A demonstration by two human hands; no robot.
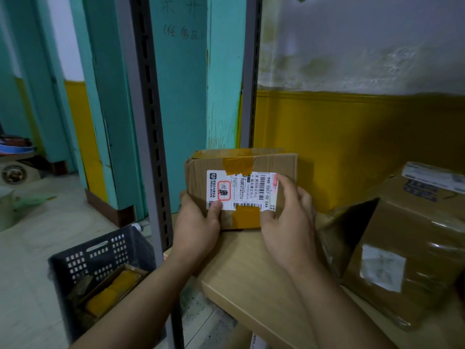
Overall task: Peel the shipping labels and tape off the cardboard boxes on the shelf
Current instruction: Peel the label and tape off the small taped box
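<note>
A small cardboard box [274, 163] stands on the wooden shelf [241, 270], its front face turned to me. A white shipping label [241, 190] covers that face, crossed above and below by brown tape [239, 166]. My left hand [196, 227] grips the box's lower left corner, thumb pressed on the label's bottom left corner. My right hand [289, 220] holds the box's right side, with the thumb at the label's lower right edge and a finger on its upper right corner.
Two larger taped cardboard boxes [402, 248] lie on the shelf at the right, one with a white label. A dark plastic crate [100, 268] with cardboard scraps stands on the floor at the left. Grey slotted shelf posts [151, 147] rise beside the box.
</note>
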